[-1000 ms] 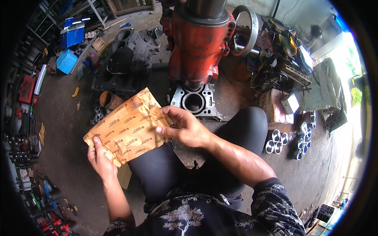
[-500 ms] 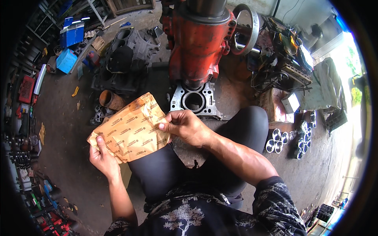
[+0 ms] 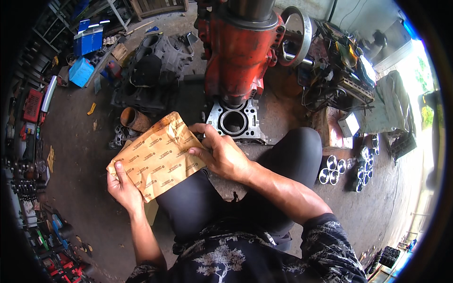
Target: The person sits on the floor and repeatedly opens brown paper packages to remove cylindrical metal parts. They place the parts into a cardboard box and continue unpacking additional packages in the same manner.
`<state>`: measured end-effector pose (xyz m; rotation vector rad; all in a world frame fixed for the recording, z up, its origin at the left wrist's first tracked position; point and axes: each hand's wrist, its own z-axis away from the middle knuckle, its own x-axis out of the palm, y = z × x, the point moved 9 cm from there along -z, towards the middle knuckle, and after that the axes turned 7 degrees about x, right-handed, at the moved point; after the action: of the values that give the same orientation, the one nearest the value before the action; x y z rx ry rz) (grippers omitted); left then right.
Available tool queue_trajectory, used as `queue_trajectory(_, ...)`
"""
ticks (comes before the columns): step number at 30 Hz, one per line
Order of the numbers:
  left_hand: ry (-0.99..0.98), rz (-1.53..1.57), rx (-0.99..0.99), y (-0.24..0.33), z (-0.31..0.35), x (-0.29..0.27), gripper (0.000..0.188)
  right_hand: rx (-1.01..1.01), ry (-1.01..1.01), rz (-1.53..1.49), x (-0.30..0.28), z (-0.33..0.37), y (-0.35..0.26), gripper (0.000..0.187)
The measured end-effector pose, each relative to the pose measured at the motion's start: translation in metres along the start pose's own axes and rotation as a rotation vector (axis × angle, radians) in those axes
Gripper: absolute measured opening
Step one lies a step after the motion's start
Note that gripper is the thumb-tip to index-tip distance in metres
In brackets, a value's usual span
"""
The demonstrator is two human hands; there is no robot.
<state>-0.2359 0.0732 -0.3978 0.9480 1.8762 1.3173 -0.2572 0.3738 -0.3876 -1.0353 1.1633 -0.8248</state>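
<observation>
Head view: one brown paper packet (image 3: pixel 158 158), dark print all over, held tilted above the person's left thigh (image 3: pixel 188 205). Two hands at it. Left hand (image 3: pixel 125 188) closed on its lower left corner, thumb on the front face, other fingers behind. Right hand (image 3: pixel 225 155) at its right edge, thumb against the front, index finger partly stretched, gap between the two; whether they pinch paper, cannot tell. Floor (image 3: pixel 94 207), far left corner: two blue boxes (image 3: pixel 81 71). Nearer, just beyond the packet: one rusty cylinder (image 3: pixel 135 120). Ahead: one red machine (image 3: pixel 240 56), one handwheel (image 3: pixel 306 40), standing over one pale metal block (image 3: pixel 252 126) and hiding its far end. Floor, toward the right edge: four shiny rings (image 3: pixel 324 176) grouped; second cluster (image 3: pixel 362 170) beside, too crowded to count. One white box (image 3: pixel 349 124) near these.
</observation>
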Motion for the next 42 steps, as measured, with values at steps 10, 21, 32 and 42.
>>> queue_trajectory(10, 0.088, -0.052, 0.113, -0.005, -0.006, -0.020, 0.026, -0.156, -0.019, -0.193, 0.003, -0.004, -0.005, 0.011)
queue_trajectory(21, -1.215, -0.029, -0.137, 0.078, 0.033, 0.055, 0.061, -0.523, -0.344, -0.128, -0.011, 0.030, -0.083, 0.033)
queue_trajectory(32, -0.773, 0.145, -0.079, 0.055, 0.037, 0.104, 0.023, 0.204, -0.331, -0.487, -0.005, 0.020, -0.005, 0.024)
queue_trajectory(42, -0.894, 0.324, -0.152, 0.052, 0.049, 0.111, 0.021, 0.342, -0.227, -0.706, -0.021, 0.011, 0.023, 0.021)
